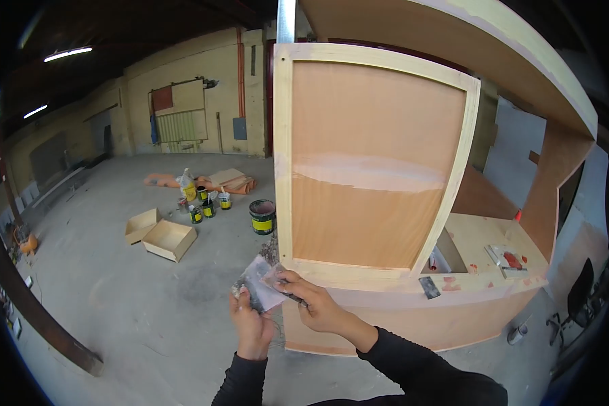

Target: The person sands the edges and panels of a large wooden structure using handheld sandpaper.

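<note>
Near the bottom centre, my left hand point(252, 326) grips a flat, smeared putty plate point(258, 287) with pinkish filler on it. Against its right side, my right hand point(317, 304) holds a small scraper point(276, 279), partly hidden by the fingers. Behind both hands stands a wooden frame panel point(375, 149), upright, with a pale band of filler across its middle. The panel meets a curved wooden counter point(386, 314) along its lower edge. Filler also marks the frame's border.
A dark sanding pad point(429, 287) and a plastic packet point(507, 261) lie on the counter. Floor items at left include a large bucket point(262, 218), several small cans, an open wooden box point(170, 240) and a brown sheet. A chair point(578, 298) stands far right.
</note>
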Motion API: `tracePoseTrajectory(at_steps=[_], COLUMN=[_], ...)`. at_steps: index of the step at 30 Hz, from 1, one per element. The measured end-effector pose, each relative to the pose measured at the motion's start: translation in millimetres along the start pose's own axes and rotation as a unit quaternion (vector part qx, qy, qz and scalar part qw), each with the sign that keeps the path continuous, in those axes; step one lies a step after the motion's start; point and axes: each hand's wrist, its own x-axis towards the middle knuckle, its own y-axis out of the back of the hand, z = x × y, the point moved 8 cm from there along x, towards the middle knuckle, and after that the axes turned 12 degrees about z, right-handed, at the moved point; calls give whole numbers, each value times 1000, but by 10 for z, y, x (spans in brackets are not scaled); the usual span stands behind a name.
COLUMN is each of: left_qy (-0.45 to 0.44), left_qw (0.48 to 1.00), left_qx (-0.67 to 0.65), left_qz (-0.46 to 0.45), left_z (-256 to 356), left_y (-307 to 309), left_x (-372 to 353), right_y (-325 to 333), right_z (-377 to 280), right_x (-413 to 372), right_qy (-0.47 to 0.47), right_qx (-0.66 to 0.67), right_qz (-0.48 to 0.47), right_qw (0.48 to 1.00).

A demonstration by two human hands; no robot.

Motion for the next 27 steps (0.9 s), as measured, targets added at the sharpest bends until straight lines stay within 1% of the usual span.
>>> tracePoseTrajectory(at_steps=[1, 3, 4, 6, 7, 8, 9, 10, 12, 13, 15, 16, 18, 19, 21, 22, 24, 25, 26, 27], left_qy=[4, -29, -22, -46, -60, -53, -96, -139, -128, -126, -125, -129, -135, -146, -150, -160, -168, -181, -182, -208], left_qw=[1000, 999, 999, 998, 997, 998, 994, 987, 987, 987, 986, 984, 981, 977, 975, 973, 969, 964, 965, 956], left_qx=[1, -32, -26, -46, -32, -29, 10, 48, 46, 45, 46, 47, 41, 39, 32, 24, 11, 3, 11, 12], left_qz=[-8, 14, 7, 0, -26, -32, -51, -69, -82, -90, -103, -113, -134, -149, -159, -165, -179, -192, -187, -208], left_z=[114, 504, 668, 1076, 1310, 1420, 1567, 1679, 1752, 1793, 1800, 1803, 1865, 1896, 1874, 1875, 1866, 1887, 1857, 1841], left_y=[88, 386, 487, 634, 568, 578, 562, 522, 375, 296, 183, 105, -126, -244, -422, -516, -773, -849, -905, -1013], left_x=[144, 377, 518, 776, 816, 960, 1097, 1195, 1336, 1420, 1618, 1711, 1807, 1848, 2001, 2075, 2187, 2224, 2314, 2384], right_y=[-177, -627, -780, -1200, -1291, -1317, -1313, -1281, -1087, -1022, -874, -802, -630, -559, -423, -336, -308, -274, -236, -236], right_z=[62, 267, 374, 629, 755, 930, 1095, 1084, 989, 910, 593, 530, 352, 309, 152, 105, -57, -76, -121, -158], right_x=[93, 195, 254, 339, 386, 433, 452, 543, 820, 949, 1212, 1310, 1515, 1592, 1739, 1820, 1959, 2018, 2111, 2215], right_qy=[1, -24, -27, -54, -58, -113, -166, -168, -187, -189, -89, -91, -49, -51, 5, 1, 86, 78, 88, 101], right_qx=[-6, 35, 32, 10, 6, 36, 65, 59, -15, -20, -87, -93, -140, -144, -220, -222, -346, -336, -346, -358], right_qz=[7, 9, 19, -85, -76, -37, 1, 7, 12, 18, 21, 25, 50, 54, 49, 51, -12, -14, -18, -21], right_qw=[1000, 999, 999, 995, 995, 992, 984, 984, 982, 982, 992, 991, 988, 987, 974, 974, 934, 939, 934, 928])
